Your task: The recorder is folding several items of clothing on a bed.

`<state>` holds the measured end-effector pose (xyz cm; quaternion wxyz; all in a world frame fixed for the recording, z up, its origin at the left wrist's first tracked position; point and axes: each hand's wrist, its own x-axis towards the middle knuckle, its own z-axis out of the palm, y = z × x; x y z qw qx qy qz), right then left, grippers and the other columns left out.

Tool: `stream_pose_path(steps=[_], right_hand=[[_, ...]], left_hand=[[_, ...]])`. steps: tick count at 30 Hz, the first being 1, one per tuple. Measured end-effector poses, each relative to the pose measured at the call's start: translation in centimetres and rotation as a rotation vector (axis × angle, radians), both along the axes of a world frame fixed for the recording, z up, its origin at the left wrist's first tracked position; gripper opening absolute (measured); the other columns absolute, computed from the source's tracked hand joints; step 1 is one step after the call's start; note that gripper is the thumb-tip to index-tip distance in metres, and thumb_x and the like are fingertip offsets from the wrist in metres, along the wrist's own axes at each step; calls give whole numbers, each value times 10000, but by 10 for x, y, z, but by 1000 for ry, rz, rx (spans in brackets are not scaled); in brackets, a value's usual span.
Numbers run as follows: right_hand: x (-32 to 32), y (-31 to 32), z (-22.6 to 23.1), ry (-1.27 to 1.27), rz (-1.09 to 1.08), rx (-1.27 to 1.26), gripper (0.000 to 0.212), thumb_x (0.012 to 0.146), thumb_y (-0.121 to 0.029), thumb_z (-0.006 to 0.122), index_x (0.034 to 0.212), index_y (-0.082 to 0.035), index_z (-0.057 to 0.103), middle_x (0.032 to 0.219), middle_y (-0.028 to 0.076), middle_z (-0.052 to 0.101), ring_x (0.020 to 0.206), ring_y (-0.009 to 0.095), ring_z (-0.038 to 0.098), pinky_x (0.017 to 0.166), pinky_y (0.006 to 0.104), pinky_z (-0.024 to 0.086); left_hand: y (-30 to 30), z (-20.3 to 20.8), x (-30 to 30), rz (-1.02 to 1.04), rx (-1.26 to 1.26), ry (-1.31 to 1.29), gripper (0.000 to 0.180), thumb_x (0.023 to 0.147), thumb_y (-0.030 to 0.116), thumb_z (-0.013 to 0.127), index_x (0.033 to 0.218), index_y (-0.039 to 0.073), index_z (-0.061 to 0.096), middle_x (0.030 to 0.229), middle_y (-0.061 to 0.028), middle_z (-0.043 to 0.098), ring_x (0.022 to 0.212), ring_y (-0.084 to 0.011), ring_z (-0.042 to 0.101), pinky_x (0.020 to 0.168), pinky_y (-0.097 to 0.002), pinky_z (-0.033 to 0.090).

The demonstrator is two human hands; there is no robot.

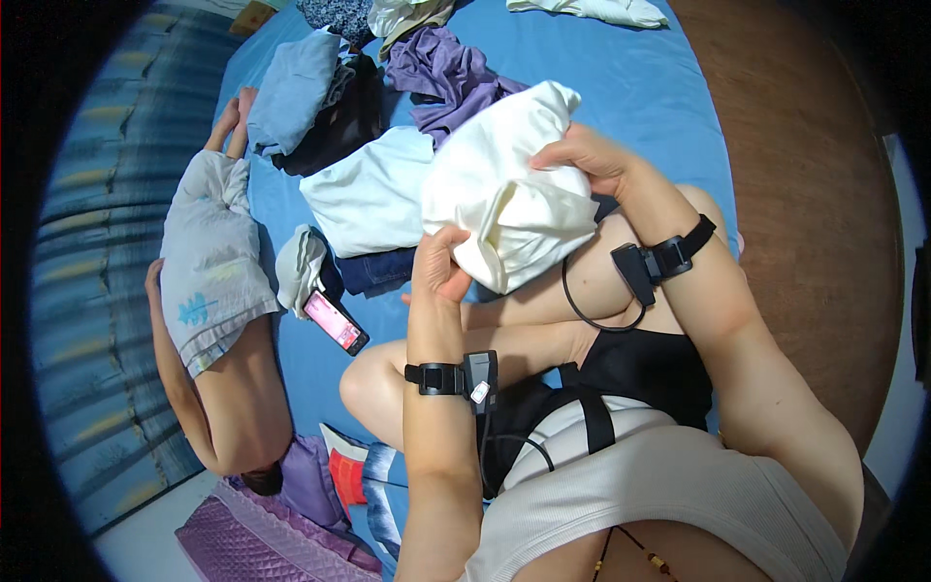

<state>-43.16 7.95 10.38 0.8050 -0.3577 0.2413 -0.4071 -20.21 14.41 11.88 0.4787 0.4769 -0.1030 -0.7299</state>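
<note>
A bundled white garment [509, 189] is held up over my crossed legs, between both hands. My left hand [444, 264] is closed on its lower left edge, thumb on top. At the upper right edge my right hand [587, 160] grips it, the thumb across the cloth and the other fingers hidden beneath. I cannot tell what kind of garment it is. Just left of it lies a folded pale garment [373, 189], with folded dark blue jeans [376, 272] at its near edge. Beyond the bundle is a crumpled purple garment [446, 78].
A folded light blue garment [294, 92] rests on a black one [339, 131] at the far left. A phone [335, 322] lies beside a small white cloth [299, 267]. Another person [218, 242] lies along the left side of the blue bed [621, 87]. Wooden floor [795, 194] is at right.
</note>
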Motion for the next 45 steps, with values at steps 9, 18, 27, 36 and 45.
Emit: stream_pose_path(steps=[9,18,27,36,45], right_hand=[[-84,-61,19,253,-232,-157,424,658,13,593,1076,-10,524,947,79,606,818,174,605,767,312,498],[-121,-98,-96,623,-424,366,381,605,-35,625,966,69,559,849,181,599,745,278,603,652,385,506],[-126,-103,-98,724,-313,223,405,638,-90,631,1009,50,548,857,166,619,670,250,616,599,368,513],[-140,-105,-113,793,-514,231,416,656,-92,610,1051,19,538,911,171,598,757,248,600,642,363,504],[-124,-98,-81,887,-495,248,662,635,-18,655,1244,-27,396,1106,154,538,922,236,570,766,343,486]], left_hand=[[-85,20,-56,-258,-394,-116,584,580,-112,422,1159,-31,434,1080,-123,527,1009,-252,524,881,-355,430],[-110,-66,-104,-308,88,-245,508,780,308,589,1198,65,434,1073,-65,553,986,-200,530,783,-329,423],[-87,-47,-147,-499,-1165,-1677,728,621,231,722,1250,87,385,1176,-143,445,1148,-334,364,959,-518,217],[-64,-70,-81,-979,-1495,-1546,156,659,68,587,814,80,583,856,-65,530,908,-224,506,875,-427,324],[-117,-73,-92,-383,32,-472,388,796,260,632,1032,-31,533,932,-67,591,796,-173,563,724,-268,441]])
